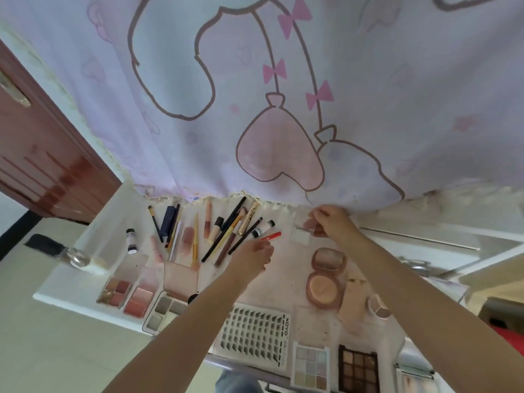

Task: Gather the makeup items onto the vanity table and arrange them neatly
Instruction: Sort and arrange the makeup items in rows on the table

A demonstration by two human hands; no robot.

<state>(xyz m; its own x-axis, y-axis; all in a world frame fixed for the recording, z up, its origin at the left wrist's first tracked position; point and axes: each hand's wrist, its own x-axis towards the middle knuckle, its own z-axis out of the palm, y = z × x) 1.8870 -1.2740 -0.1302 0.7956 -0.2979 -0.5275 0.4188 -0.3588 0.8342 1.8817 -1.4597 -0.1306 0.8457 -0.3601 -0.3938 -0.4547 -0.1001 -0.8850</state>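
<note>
nearest me, at the front edge of the tabletop (85,296), sit the flat things: a dark eyeshadow palette (358,370), a pale pastel palette (310,365) beside it, and a lash tray (255,333) with rows of small lashes. my two forearms reach over them toward the back.

my left hand (252,258) hovers low with loosely curled fingers over the near ends of the scattered pencils and brushes (224,236), next to a red pencil (270,236). i cannot tell whether it has hold of anything.

my right hand (330,222) is up near the curtain hem (283,154), fingers pinched around something thin and silvery, perhaps tweezers, just above a small clear square case (301,237). the pinched thing is blurred, so i won't name it firmly.

further left, tubes, a navy lipstick box (167,222) and a small bottle (131,241) lie loosely fanned; blush palettes (127,296) sit in front of them; an open round compact (326,276) lies right of centre.

my judgement on handling: the pencils and brushes are light, stiff and round, so they'll roll. i'd take them mid-shaft, several at once, and lay them parallel. the compact and palettes look hinged and brittle, with powder that could crack, so i'd lift those by the outer edges, kept flat. the clear case looks slick; i'd grip its sides.
</note>
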